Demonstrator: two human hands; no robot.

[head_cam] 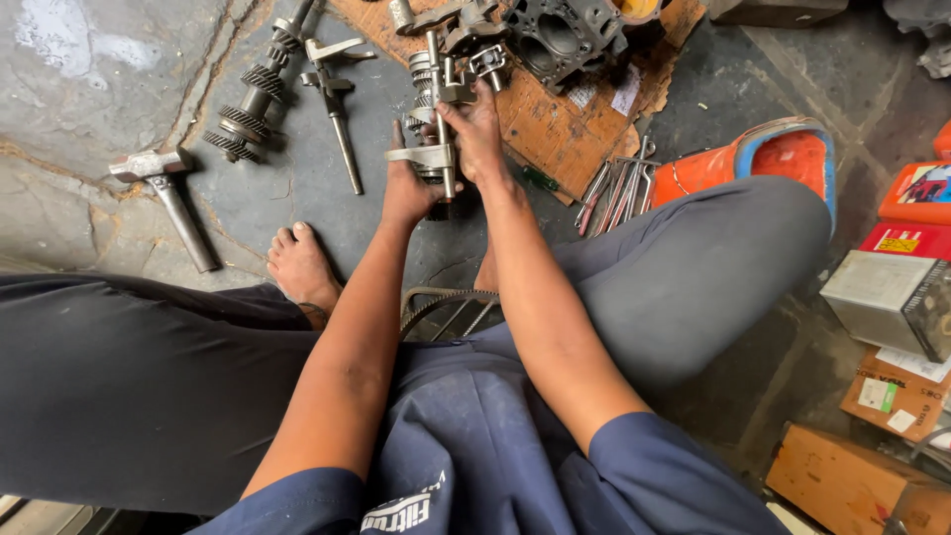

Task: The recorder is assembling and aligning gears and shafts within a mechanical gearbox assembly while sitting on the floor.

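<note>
Gripping a gear shaft assembly (pixel 436 109), both hands (pixel 474 134) near an orange tray (pixel 763 159).

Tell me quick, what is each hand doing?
Left hand: closed around the bottom of the gear shaft assembly.
Right hand: closed on the same assembly, higher up.

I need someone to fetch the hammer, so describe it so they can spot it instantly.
Look at the grey stone floor, left of the bare foot. The hammer lies alone there: a blocky steel head on a plain metal handle, unlike the toothed gear shaft beyond it.
</note>
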